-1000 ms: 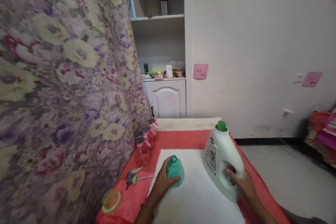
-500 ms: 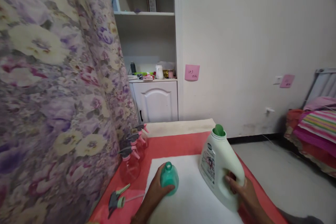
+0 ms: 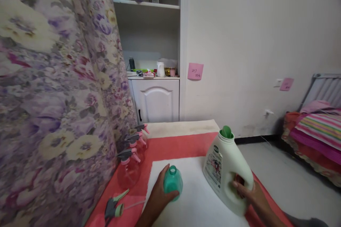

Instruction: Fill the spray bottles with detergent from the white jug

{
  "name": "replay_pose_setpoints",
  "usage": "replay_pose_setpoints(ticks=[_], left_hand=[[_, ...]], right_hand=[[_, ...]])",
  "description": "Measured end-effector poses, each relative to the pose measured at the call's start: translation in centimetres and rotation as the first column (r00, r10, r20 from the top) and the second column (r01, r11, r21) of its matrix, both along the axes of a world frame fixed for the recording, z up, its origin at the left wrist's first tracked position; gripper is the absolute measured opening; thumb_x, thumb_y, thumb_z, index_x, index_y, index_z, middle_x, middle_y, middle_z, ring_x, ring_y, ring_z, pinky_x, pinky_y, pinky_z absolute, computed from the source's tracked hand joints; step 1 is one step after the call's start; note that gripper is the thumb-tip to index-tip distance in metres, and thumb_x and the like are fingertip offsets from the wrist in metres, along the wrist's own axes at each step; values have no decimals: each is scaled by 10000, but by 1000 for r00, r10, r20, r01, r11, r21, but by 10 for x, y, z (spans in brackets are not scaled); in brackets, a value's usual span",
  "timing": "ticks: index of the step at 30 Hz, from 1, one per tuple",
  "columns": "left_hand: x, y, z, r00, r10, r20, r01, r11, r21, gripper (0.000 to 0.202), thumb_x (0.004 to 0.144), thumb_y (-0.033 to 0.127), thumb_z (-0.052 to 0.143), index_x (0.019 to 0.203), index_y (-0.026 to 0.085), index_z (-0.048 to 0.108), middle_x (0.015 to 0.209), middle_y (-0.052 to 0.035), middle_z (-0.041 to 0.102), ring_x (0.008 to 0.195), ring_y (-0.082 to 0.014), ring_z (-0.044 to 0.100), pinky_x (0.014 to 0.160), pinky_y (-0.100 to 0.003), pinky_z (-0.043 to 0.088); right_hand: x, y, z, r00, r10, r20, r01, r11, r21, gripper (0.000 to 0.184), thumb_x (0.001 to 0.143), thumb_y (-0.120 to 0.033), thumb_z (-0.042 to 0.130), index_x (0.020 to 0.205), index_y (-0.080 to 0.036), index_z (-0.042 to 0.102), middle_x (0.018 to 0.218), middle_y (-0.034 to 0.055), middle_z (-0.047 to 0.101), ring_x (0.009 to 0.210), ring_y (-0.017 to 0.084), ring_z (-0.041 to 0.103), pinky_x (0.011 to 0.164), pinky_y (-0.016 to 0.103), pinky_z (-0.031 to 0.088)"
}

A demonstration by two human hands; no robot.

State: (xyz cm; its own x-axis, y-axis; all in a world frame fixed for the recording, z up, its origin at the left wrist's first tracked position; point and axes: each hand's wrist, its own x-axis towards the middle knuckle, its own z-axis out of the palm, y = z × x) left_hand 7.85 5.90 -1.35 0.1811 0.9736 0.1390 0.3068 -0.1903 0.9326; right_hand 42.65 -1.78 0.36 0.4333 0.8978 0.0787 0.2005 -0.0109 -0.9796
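Note:
My left hand point(image 3: 160, 195) is wrapped round a small green see-through spray bottle point(image 3: 173, 181), whose neck has no top on it. It is over the white sheet point(image 3: 193, 198) on the red-covered table. To the right, my right hand point(image 3: 247, 190) grips the handle of a large pale green detergent jug point(image 3: 217, 168). The jug is uncapped, with a green spout point(image 3: 226, 132) in its mouth, and leans slightly left. The two containers are apart. A grey and pale green spray head point(image 3: 114, 207) with a thin tube lies on the red cloth left of my left arm.
Several pink spray bottles point(image 3: 128, 170) with grey tops stand in a row along the table's left edge, by the floral curtain point(image 3: 80, 113). Behind the table are a white cabinet point(image 3: 159, 101) and a wall. A bed point(image 3: 317, 127) stands at the far right.
The view has turned slightly. Both hands keep their hold on the spray bottle and the jug, and the jug sits a little farther right in the picture.

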Motion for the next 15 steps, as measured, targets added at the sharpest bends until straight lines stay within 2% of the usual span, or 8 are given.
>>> replay_pose_setpoints(ticks=[4,7,12,15], left_hand=[[-2,2,2,1000,-8,12,7,1000,29,944,597,361,778,1428,221,351,1484,-140,428,1369,-362,369,1133,-486,280],[-3,1,13,1000,-15,26,14,998,59,830,659,373,747,1399,226,402,1470,-123,451,1361,-340,390,1131,-475,294],[1,-7,42,997,-9,81,1,996,90,579,729,377,693,1277,246,561,1376,-77,567,1315,-310,458,1115,-433,331],[6,-8,50,995,-12,99,3,996,85,499,728,339,678,1216,252,617,1321,-60,619,1290,-299,488,1098,-410,355]], right_hand=[[18,3,5,974,223,-38,-223,975,4,393,547,-530,773,603,-181,600,511,-4,582,521,177,522,530,292,395],[26,2,15,932,337,-136,-333,941,53,457,605,-613,726,603,-164,638,582,35,628,571,186,541,541,280,380],[25,4,24,818,493,-296,-495,866,73,623,732,-723,540,470,-162,608,453,44,541,498,176,502,531,288,353],[23,10,28,799,520,-303,-524,848,74,615,752,-711,518,526,-153,642,412,40,517,469,172,474,527,297,345]])
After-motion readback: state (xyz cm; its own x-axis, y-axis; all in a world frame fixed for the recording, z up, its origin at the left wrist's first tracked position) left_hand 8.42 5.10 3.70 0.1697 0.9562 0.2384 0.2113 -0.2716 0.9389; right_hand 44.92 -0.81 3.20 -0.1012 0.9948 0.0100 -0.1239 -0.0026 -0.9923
